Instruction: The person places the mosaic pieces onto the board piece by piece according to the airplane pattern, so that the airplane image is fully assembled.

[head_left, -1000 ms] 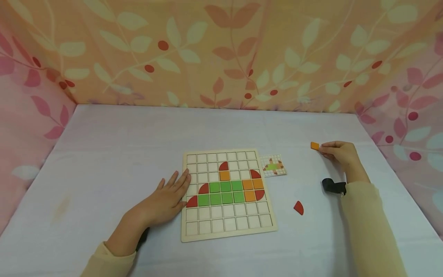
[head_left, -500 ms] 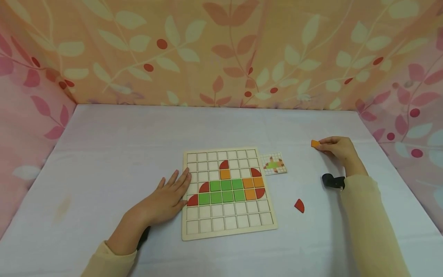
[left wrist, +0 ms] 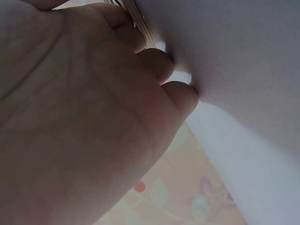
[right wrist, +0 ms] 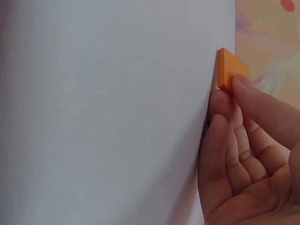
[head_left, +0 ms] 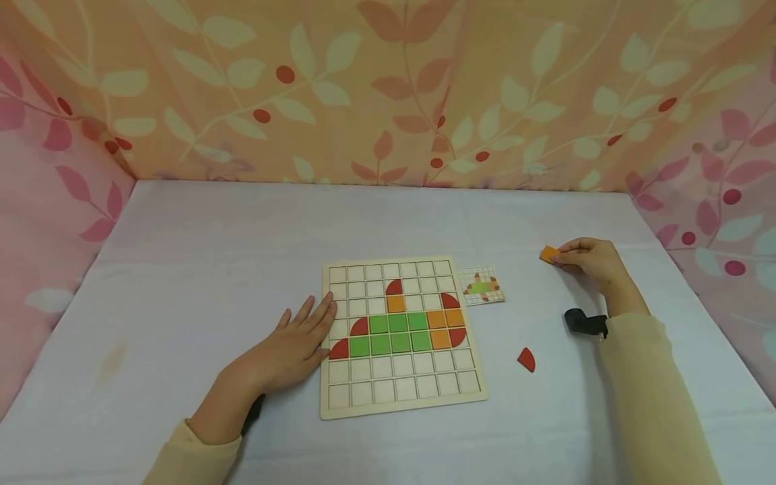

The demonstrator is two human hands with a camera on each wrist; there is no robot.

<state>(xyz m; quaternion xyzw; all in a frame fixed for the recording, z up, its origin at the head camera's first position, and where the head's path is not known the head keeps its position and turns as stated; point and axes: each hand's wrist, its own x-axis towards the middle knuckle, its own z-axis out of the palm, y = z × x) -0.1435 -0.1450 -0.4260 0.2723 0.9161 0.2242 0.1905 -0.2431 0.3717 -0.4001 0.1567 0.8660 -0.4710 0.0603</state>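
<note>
My right hand [head_left: 597, 264] pinches an orange square tile [head_left: 549, 254] between thumb and fingers at the right of the table. In the right wrist view the thumb presses the face of the orange tile [right wrist: 229, 68], close to the white cloth. With spread, straight fingers, my left hand [head_left: 289, 351] rests at the left edge of a wooden grid board [head_left: 400, 397]. Green squares [head_left: 397, 323], orange squares [head_left: 436, 320] and red quarter-circle tiles [head_left: 359, 327] fill some of the board's cells. The left wrist view shows the left palm [left wrist: 89, 122], fingertips touching the cloth.
A small pattern card [head_left: 481, 285] lies against the board's right edge. One loose red quarter-circle piece [head_left: 527, 360] is on the white tablecloth [head_left: 212, 236] between board and right forearm. A floral curtain [head_left: 339, 87] borders the table at the back and sides.
The orange tile, flat at the fingertips one second ago, has been picked up and turned in my right hand, shifting slightly. My left hand stays put on the board's edge.
</note>
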